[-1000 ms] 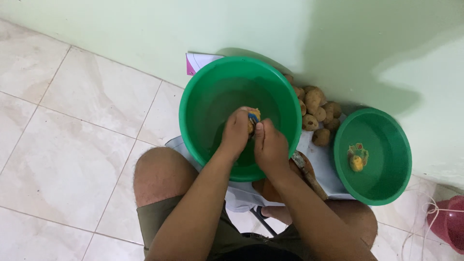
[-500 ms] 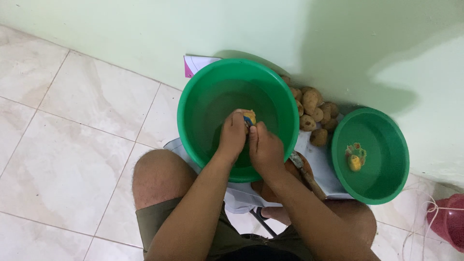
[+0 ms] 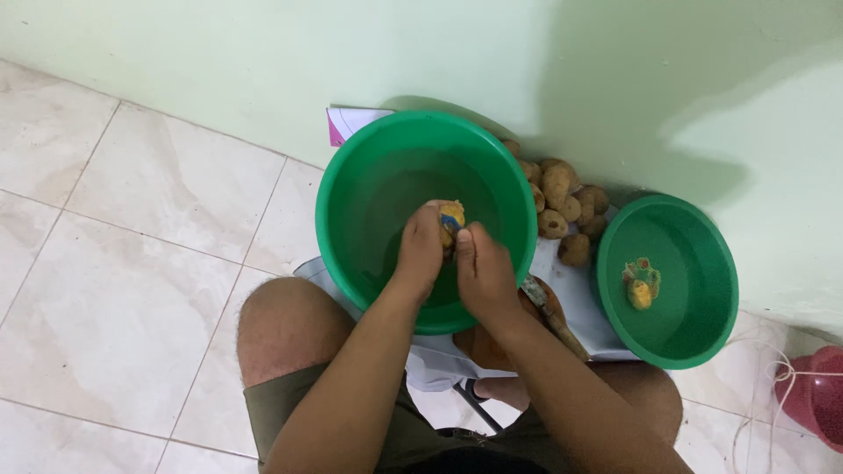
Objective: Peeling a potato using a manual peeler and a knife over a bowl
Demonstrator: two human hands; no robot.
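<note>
Hands shifted little, left hand [image 3: 421, 246] and right hand [image 3: 481, 270] pinching yellowish, part-peeled potato [image 3: 451, 215]

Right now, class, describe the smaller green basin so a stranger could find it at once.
Start at the pale green wall, then the pile of potatoes at its foot. The smaller green basin sits just right of them; unlike the large basin, no hands reach inside.

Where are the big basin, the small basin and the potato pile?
big basin [image 3: 351, 189], head view, bare left inner wall.
small basin [image 3: 694, 263], head view, bare inner wall.
potato pile [image 3: 557, 186], head view, largest potato.
</note>
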